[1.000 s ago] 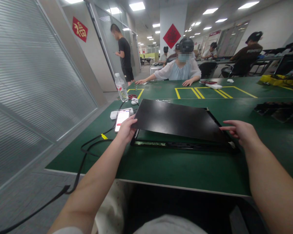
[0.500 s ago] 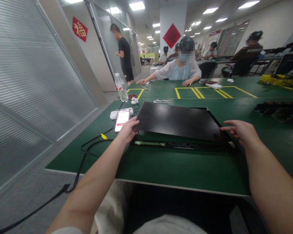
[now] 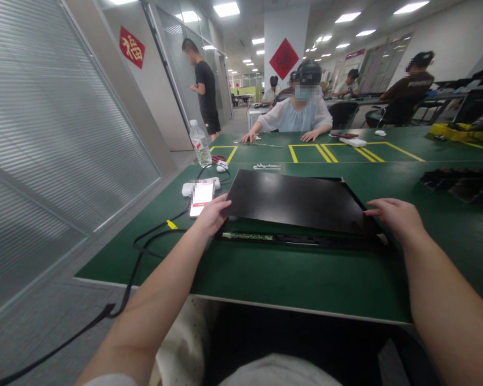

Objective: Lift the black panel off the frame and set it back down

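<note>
A flat, glossy black display panel (image 3: 293,201) lies at a tilt over a shallow black frame (image 3: 326,242), its near edge raised off it. Along the frame's near side a green circuit strip (image 3: 245,236) shows. My left hand (image 3: 214,215) is closed on the panel's left edge, thumb on top and the other fingers partly hidden beneath. At the near right corner, my right hand (image 3: 396,217) has its fingertips closed at the panel's edge. A lit phone (image 3: 202,198) lies just beyond my left hand.
A water bottle (image 3: 200,143), a white power bank-like block (image 3: 188,188) and a black cable (image 3: 139,246) are at the left of the green table (image 3: 298,287). Dark parts (image 3: 459,182) lie at the right. Across sits a co-worker (image 3: 298,115) with both hands on the table.
My right hand's index finger has bent in to the panel's edge from a more outstretched pose. The panel has hardly moved. The co-worker's hand across the table has shifted toward the middle.
</note>
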Demonstrator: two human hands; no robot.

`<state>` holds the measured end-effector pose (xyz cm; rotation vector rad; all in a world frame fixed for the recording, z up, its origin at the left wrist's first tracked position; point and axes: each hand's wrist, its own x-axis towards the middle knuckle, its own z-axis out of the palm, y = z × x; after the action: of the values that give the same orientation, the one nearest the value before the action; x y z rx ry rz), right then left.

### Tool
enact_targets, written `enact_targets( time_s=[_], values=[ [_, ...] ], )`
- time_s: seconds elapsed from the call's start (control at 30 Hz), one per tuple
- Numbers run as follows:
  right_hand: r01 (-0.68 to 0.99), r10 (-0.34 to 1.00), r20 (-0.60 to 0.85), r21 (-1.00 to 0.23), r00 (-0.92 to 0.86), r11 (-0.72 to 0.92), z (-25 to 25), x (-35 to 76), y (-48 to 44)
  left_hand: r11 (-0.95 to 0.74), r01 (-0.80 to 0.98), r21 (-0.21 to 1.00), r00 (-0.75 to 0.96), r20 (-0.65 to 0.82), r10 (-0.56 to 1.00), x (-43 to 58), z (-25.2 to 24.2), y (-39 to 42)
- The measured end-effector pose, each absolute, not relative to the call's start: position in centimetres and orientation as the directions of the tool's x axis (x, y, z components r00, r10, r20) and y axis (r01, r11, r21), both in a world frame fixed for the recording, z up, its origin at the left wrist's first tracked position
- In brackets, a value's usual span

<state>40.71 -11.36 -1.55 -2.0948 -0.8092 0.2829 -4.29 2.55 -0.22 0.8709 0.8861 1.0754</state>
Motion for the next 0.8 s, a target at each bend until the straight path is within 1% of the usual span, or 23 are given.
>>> enact_targets(
  time_s=[0.13,0.27,0.43,0.67,0.8],
  values=[
    [0.418,0.618,0.029,-0.762,0.786,-0.495,-1.04,40.50,-11.48,0.256,-0.325,0.910,0.209,-0.195,0.958,-4.18,-0.18,2.52],
    [0.436,0.628,0.029,-0.744,0.778,-0.506,-0.83,40.41,-11.52,0.284,-0.271,0.920,0.200,-0.235,0.951,-4.09,-0.14,2.44],
    [0.461,0.633,0.023,-0.705,0.774,-0.538,-1.00,40.69,-11.39,0.285,-0.225,0.932,0.193,-0.244,0.950,-3.97,0.01,2.21],
    [0.499,0.631,0.061,-0.673,0.773,-0.547,-1.14,40.94,-11.28,0.284,-0.195,0.939,0.181,-0.250,0.951,-3.70,0.23,1.84],
    [0.497,0.646,0.026,-0.662,0.763,-0.560,-0.90,40.76,-11.39,0.288,-0.185,0.940,0.177,-0.256,0.950,-3.67,0.30,1.71]
  ],
)
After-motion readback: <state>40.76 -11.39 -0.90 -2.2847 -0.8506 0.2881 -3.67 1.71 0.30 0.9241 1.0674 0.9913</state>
